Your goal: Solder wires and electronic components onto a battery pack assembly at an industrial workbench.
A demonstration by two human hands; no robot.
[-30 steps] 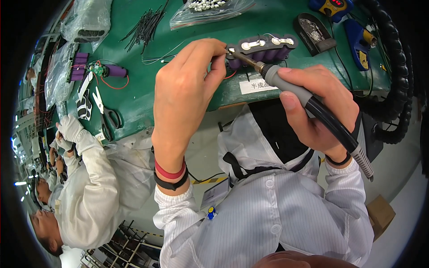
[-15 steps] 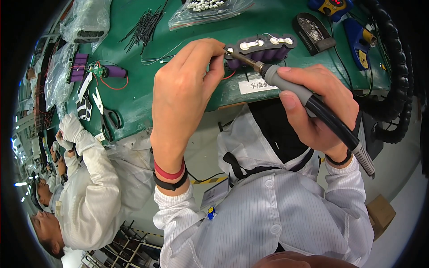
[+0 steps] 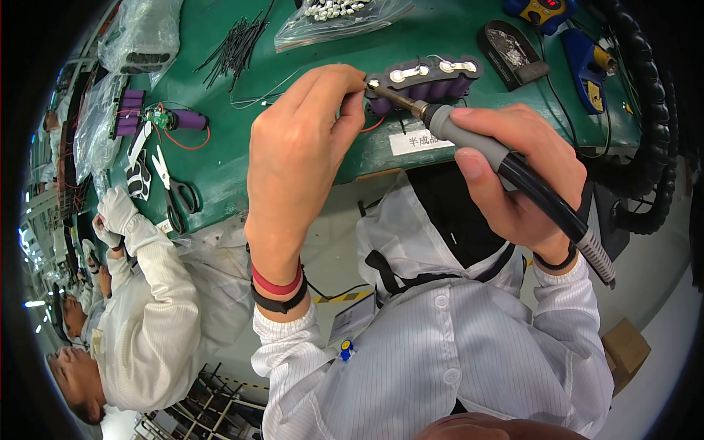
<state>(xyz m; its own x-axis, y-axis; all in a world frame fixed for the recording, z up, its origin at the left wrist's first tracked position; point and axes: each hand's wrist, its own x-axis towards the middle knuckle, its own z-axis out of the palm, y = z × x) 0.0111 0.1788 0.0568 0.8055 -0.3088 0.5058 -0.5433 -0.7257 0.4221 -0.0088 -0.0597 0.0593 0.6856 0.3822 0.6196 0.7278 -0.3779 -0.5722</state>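
My right hand (image 3: pixel 532 176) grips a soldering iron (image 3: pixel 469 133) with a grey and black handle. The iron's metal tip touches or nearly touches the left end of a purple battery pack (image 3: pixel 431 89), which has a black holder and shiny metal strips on top. Thumb and forefinger of my left hand (image 3: pixel 293 143) are pinched together at that same end, beside the tip. Whatever lies between those fingers is hidden. A short red wire (image 3: pixel 374 125) comes out below the pack.
Black cable ties (image 3: pixel 236 48) and a clear bag of white parts (image 3: pixel 337 18) lie farther back. A tip-cleaning tray (image 3: pixel 512 55) and a blue iron stand (image 3: pixel 587 70) are at right. Scissors (image 3: pixel 172 192) lie left, near a co-worker's gloved hand (image 3: pixel 117 211).
Both hands, the soldering iron and the battery pack appear shifted very slightly left. The pinch and the grip stay the same.
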